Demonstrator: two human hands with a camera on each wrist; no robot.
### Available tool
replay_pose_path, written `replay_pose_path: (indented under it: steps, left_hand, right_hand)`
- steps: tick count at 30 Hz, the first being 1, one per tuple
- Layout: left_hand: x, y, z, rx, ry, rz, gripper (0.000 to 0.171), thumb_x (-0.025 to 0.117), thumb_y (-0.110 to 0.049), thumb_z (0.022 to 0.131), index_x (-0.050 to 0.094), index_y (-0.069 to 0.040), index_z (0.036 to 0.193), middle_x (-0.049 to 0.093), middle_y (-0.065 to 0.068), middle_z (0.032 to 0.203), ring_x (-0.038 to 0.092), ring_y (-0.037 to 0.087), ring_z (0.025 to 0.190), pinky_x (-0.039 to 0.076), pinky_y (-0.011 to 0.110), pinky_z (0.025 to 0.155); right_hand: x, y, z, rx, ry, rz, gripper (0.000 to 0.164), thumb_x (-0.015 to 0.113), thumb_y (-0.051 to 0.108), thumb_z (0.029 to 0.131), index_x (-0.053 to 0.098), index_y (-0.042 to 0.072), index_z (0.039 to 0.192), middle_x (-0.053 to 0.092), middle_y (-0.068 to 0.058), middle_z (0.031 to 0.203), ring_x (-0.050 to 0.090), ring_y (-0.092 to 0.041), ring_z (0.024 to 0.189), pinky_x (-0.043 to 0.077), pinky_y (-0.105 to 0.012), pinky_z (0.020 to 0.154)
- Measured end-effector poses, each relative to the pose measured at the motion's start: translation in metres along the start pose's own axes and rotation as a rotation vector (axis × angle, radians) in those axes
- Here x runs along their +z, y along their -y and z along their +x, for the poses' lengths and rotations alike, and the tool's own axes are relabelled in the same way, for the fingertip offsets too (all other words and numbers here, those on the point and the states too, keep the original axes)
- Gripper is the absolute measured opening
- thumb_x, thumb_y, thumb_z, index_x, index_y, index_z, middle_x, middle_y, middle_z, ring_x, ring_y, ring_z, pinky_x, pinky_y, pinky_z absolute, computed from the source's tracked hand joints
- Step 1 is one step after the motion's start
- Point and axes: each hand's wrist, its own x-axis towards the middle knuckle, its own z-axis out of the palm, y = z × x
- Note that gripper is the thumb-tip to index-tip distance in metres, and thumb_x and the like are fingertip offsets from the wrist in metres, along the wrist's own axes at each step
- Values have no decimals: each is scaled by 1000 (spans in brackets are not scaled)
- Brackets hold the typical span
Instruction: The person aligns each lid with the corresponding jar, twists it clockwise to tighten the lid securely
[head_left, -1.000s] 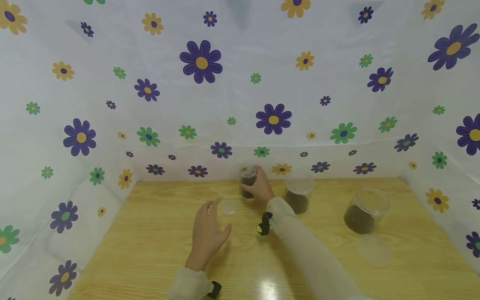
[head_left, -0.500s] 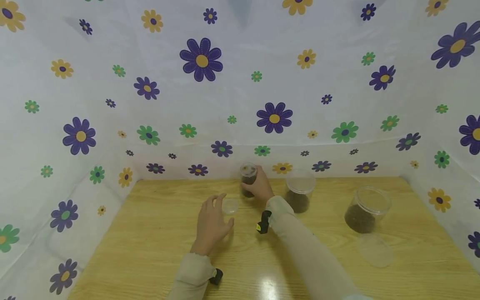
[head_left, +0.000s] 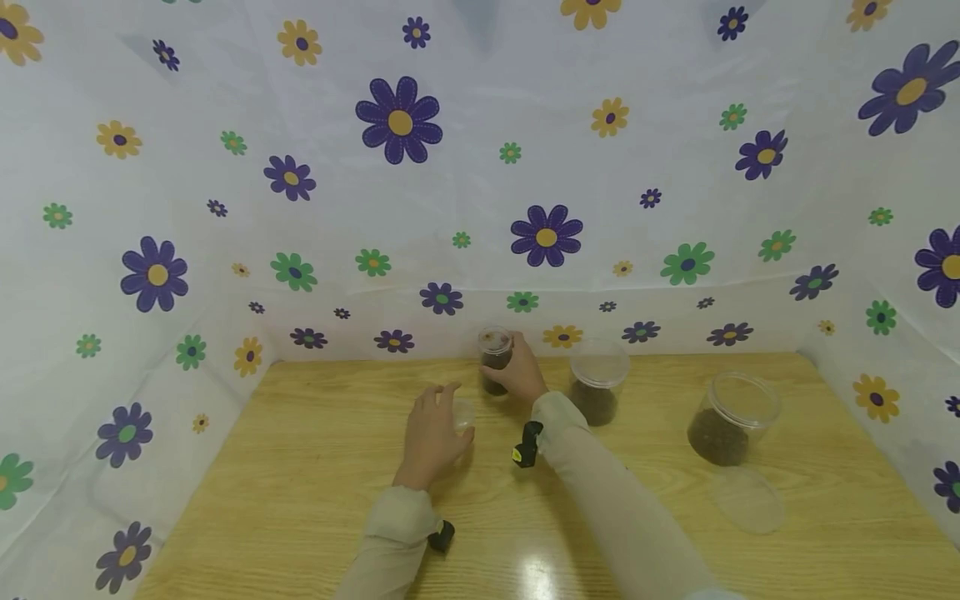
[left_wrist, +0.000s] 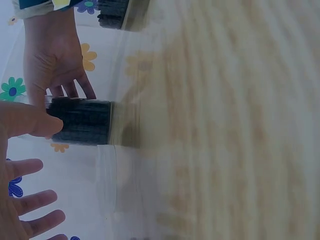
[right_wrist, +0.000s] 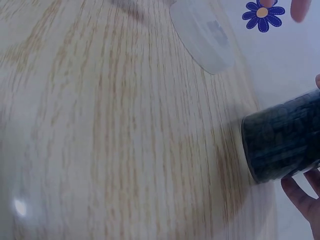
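Observation:
My right hand (head_left: 522, 373) grips a small clear jar (head_left: 495, 360) with dark contents, upright at the back of the table. Its thumb and fingers go round the jar's sides; the dark fill also shows in the right wrist view (right_wrist: 282, 140). In front of the jar, to its left, lies a round clear lid (head_left: 466, 414). My left hand (head_left: 431, 437) is over the lid's left side, thumb and fingers spread apart, partly hiding it. In the left wrist view, the lid (left_wrist: 106, 177) appears beside the jar (left_wrist: 85, 121), with the left fingers (left_wrist: 37, 202) straight and apart.
To the right stands a larger clear jar (head_left: 595, 400), part filled with dark contents. Farther right is another wide jar (head_left: 720, 435), also with dark contents, and a large clear lid (head_left: 750, 500) lies before it. Flowered white cloth (head_left: 465, 192) walls the wooden table (head_left: 300, 500).
My left hand has moved right and slightly forward, and now covers part of the small lid. The right hand keeps its grip on the small jar, which stays in place.

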Motion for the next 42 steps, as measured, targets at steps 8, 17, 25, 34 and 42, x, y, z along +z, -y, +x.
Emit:
replay_pose_path:
  steps: [8,17,25,34,42]
  left_hand:
    - [12,0,14,-33,46,-33,62,74,-26,74,50,-11,129,50,20,125,49,41,114,46,53,88]
    - [23,2,22,-50,101,-33,58,71,-27,76,52,-12,129,50,19,125,48,39,114,46,53,88]
    - [28,3,26,-87,160,-35,57,68,-27,76,54,-15,129,48,18,129,45,39,119,42,54,93]
    - [26,3,24,-90,218,-2,52,68,-25,75,59,-14,124,52,19,125,49,40,114,45,55,88]
    - [26,4,24,-100,241,8,45,67,-21,75,61,-15,119,54,18,120,50,38,108,47,52,83]
  right_hand:
    - [-1,-2,1,18,3,-11,71,78,24,75,38,0,128,52,-22,126,51,-36,119,41,-49,102]
    - [0,-4,2,43,22,4,73,77,24,76,36,1,132,51,-20,129,50,-34,122,40,-48,104]
    - [-1,-2,0,35,24,7,70,76,22,77,36,1,131,51,-19,129,50,-34,121,42,-48,102]
    - [-2,0,-1,20,27,15,69,77,20,77,37,0,130,51,-21,128,51,-35,120,42,-49,102]
    - [-3,2,-3,30,25,4,69,77,20,77,37,0,130,50,-22,129,50,-36,122,41,-49,103]
